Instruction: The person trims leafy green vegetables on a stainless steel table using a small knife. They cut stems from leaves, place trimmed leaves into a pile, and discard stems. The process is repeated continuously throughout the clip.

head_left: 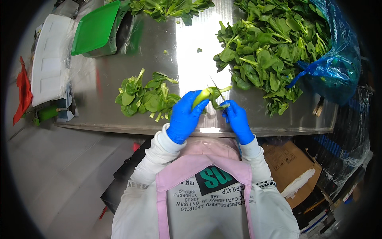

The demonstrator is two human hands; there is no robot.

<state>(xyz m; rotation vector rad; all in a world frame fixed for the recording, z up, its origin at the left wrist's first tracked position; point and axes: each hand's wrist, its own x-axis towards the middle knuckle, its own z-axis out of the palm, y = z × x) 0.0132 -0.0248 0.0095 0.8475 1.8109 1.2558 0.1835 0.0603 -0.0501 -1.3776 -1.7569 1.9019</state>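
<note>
Both hands wear blue gloves over white sleeves, just above the near edge of the steel table. My left hand [186,116] is closed around a leafy green stalk [203,96], its pale stem pointing up and right. Closed at the stalk's right side, my right hand [237,121] grips a small knife [216,86]. Its thin blade slants up and left across the stem; the glove hides the handle. A leaf hangs by the right fingertips. Left of my left hand lies a small pile of cut greens [145,95].
A large heap of leafy greens [266,51] covers the right side, spilling from a blue plastic bag [338,67]. More greens [167,8] lie at the far edge. A green tray [96,28] and a white foam box [51,59] stand left. Below the table is a cardboard box [292,169].
</note>
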